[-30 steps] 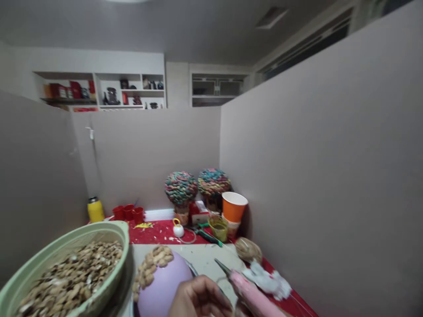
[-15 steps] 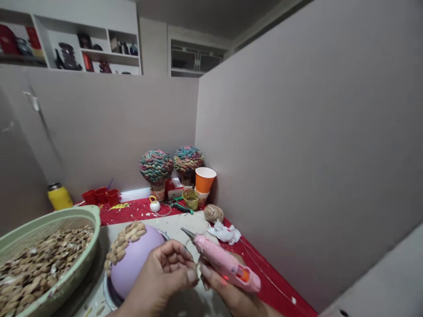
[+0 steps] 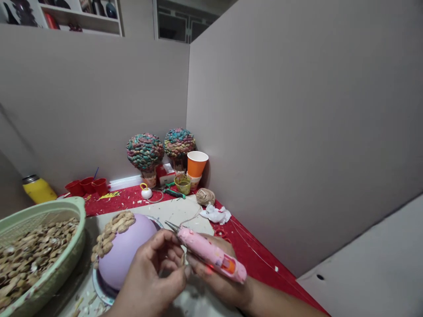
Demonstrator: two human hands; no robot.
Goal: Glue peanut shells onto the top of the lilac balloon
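Observation:
My right hand (image 3: 211, 268) is wrapped round a pink glue gun (image 3: 208, 251), its metal nozzle pointing up and left over the left fingertips. My left hand (image 3: 161, 268) is curled, with thumb and fingers pinching a small tan piece, apparently a peanut shell (image 3: 183, 257). The right fingertips meet it there, and much of the piece is hidden. Behind the left hand a smooth purple ball (image 3: 125, 251), perhaps a balloon, rests in a pale bowl (image 3: 99, 286). Peanut shells (image 3: 114, 226) cover its upper left side in a band.
A green basket (image 3: 81, 229) of shells stands at left. Further back are a yellow bottle (image 3: 39, 189), red cups (image 3: 87, 185), two colourful shell-covered balls (image 3: 145, 152) on cups, an orange paper cup (image 3: 197, 165), a twine ball (image 3: 205, 197) and crumpled tissue (image 3: 215, 214). Grey partitions (image 3: 280, 132) enclose the table.
The view has tipped downward and turned slightly right. Both hands stay close together, and the glue gun's nozzle now sits nearer the left fingertips.

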